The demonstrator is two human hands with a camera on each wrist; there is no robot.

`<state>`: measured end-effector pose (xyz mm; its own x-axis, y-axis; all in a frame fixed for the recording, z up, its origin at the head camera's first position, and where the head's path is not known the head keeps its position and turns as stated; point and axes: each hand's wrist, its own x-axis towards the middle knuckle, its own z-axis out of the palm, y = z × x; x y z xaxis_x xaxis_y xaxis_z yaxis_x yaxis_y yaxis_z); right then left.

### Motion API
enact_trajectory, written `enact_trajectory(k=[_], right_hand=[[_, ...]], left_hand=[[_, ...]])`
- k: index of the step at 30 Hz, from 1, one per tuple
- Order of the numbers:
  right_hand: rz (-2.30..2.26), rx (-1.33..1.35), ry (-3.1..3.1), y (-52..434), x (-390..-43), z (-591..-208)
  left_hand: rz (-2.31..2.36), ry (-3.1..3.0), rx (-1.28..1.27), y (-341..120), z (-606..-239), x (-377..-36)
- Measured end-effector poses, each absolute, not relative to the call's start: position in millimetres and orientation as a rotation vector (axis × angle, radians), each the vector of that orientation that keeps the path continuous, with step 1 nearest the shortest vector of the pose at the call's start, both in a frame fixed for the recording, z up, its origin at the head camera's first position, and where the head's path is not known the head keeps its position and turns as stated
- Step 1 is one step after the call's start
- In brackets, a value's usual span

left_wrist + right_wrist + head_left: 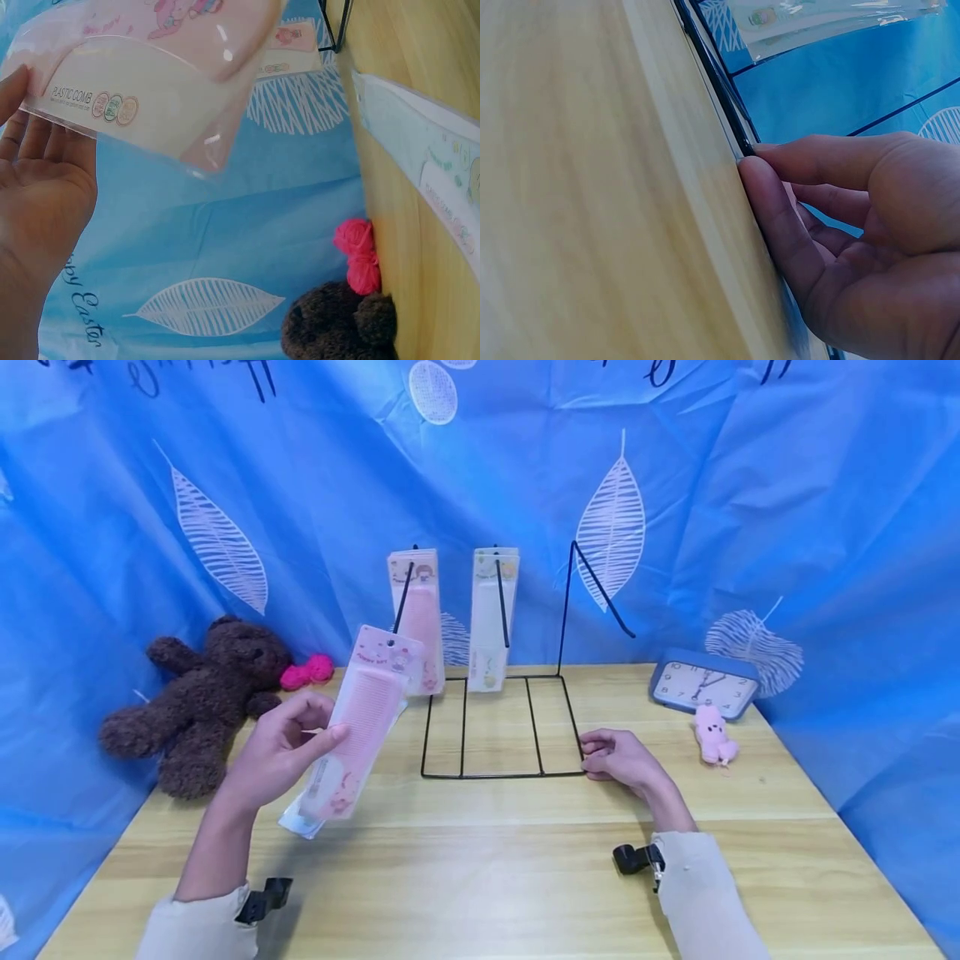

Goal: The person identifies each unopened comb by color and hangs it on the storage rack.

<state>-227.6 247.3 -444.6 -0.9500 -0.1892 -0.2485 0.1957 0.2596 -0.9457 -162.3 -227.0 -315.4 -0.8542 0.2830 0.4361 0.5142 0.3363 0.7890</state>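
My left hand (pixel 281 747) holds a pink packaged comb (pixel 367 706) between thumb and fingers. The pack is tilted, with the hole at its top by the tip of the left hook (pixel 403 597); whether the hook passes through cannot be told. In the left wrist view, "PLASTIC COMB" shows on this pack. Below it is a pale green comb pack (pixel 427 157), mostly hidden in the head view. My right hand (pixel 622 764) pinches the front right corner of the black wire rack (pixel 502 775) with thumb and index finger.
Pink comb packs (pixel 423 610) hang on the left hook and green ones (pixel 491 618) on the middle hook. The right hook (pixel 603 589) is bare. A brown teddy bear (pixel 217 702) lies left; a blue clock (pixel 705 683) and small pink toy (pixel 714 737) are right.
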Motion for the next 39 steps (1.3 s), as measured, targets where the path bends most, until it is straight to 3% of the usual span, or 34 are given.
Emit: enact_trajectory(k=[19, 39], right_hand=[[-1.763, 0.051, 2.219, 251.0, -223.7, -445.7], [-1.764, 0.026, 2.209, 244.8, -224.3, -444.6]], left_hand=[[-1.523, -2.485, -0.625, -221.9, -318.5, -181.5], [-1.873, -2.291, 0.02, -163.1, -337.1, -268.6]])
